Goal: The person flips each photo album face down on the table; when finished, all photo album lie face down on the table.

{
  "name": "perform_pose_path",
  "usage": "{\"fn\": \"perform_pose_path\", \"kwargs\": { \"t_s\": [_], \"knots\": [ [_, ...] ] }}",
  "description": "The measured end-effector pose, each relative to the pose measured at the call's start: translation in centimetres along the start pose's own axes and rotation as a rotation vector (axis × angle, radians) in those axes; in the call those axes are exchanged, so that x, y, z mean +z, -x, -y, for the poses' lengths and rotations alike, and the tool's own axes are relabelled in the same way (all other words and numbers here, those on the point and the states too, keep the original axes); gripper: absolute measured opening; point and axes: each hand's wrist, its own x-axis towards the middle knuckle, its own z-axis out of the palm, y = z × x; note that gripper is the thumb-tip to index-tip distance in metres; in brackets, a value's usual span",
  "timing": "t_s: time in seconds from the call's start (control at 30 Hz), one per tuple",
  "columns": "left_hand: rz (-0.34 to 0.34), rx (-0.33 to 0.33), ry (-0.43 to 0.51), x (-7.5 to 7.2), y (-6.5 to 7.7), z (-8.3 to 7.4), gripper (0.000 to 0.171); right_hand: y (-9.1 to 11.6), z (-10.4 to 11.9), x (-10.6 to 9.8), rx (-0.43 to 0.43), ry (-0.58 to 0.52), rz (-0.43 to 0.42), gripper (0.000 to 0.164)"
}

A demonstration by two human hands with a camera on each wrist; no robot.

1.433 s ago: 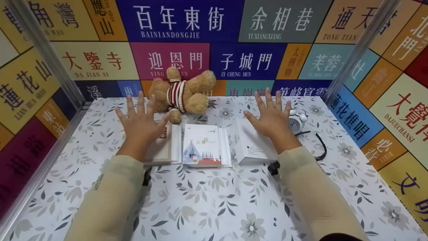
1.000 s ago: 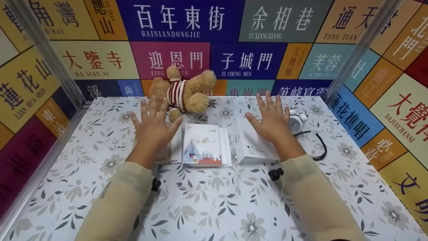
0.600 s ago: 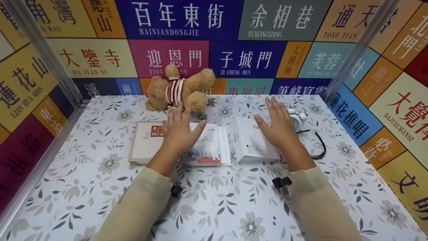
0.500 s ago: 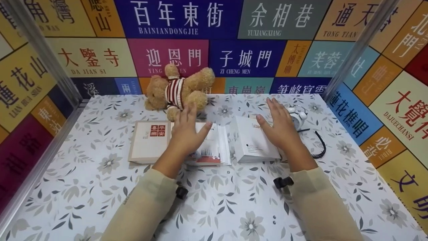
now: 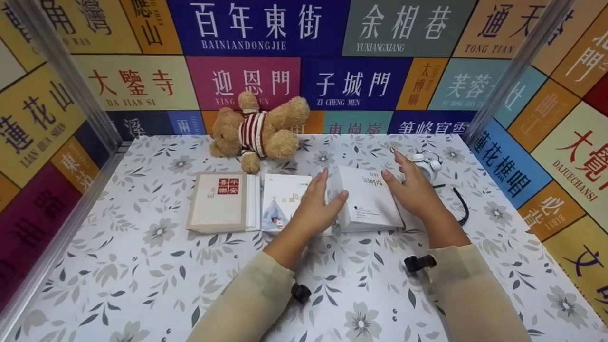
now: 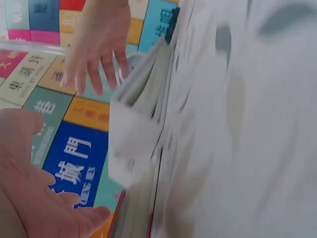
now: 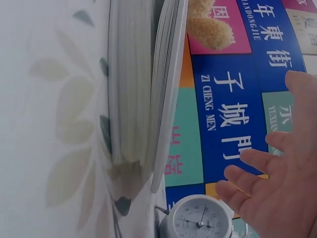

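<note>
My left hand [image 5: 314, 209] hovers over the right part of the tent-cover book [image 5: 279, 190], fingers extended, palm toward the white book [image 5: 373, 202]. By that white book's right edge is my right hand [image 5: 414, 187], its fingers loosely extended and holding nothing. Both palms face each other with the white book between them. In the left wrist view, the thick white book [image 6: 131, 144] shows its spine and page edges. Its pages [image 7: 131, 84] fill the middle of the right wrist view. A beige book [image 5: 216, 204] with a red square print lies at the left.
A teddy bear [image 5: 254, 130] in a striped sweater lies behind the books. A white alarm clock [image 5: 430, 167] stands just beyond my right hand, with a black headband-like loop [image 5: 463, 204] beside it. Printed panels [image 5: 242, 78] wall in the back and sides.
My left hand has swept right, from over the beige book across the tent-cover book to near the white book. My right hand has shifted slightly right and nearer, turning its palm inward.
</note>
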Motion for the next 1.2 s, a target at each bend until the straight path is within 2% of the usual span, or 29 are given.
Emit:
{"fn": "perform_pose_path", "kwargs": {
  "t_s": [0.2, 0.4, 0.57, 0.73, 0.97, 1.2],
  "knots": [
    [0.085, -0.057, 0.127, 2.8, 0.1, -1.4, 0.086, 0.0, -1.2, 0.2, 0.057, -0.063, 0.107, 0.091],
    [0.124, -0.102, 0.084, 4.1, 0.5, -1.2, 0.081, 0.2, -1.5, 0.4, 0.107, -0.05, 0.188, 0.089],
    [0.136, -0.094, 0.073, 4.5, 0.5, -0.9, 0.077, 0.2, -1.6, 0.9, 0.116, -0.065, 0.221, 0.087],
    [0.141, -0.116, 0.072, 4.7, 0.6, -0.7, 0.077, 0.1, -1.8, 1.5, 0.107, -0.01, 0.254, 0.083],
    [0.144, -0.133, 0.091, 4.6, 0.7, -0.8, 0.076, 0.0, -1.9, 1.7, 0.021, 0.074, 0.258, 0.071],
    [0.146, -0.132, 0.13, 4.5, 0.8, -0.7, 0.076, 0.3, -1.7, 1.8, -0.002, 0.152, 0.32, 0.076]
  ]
}}
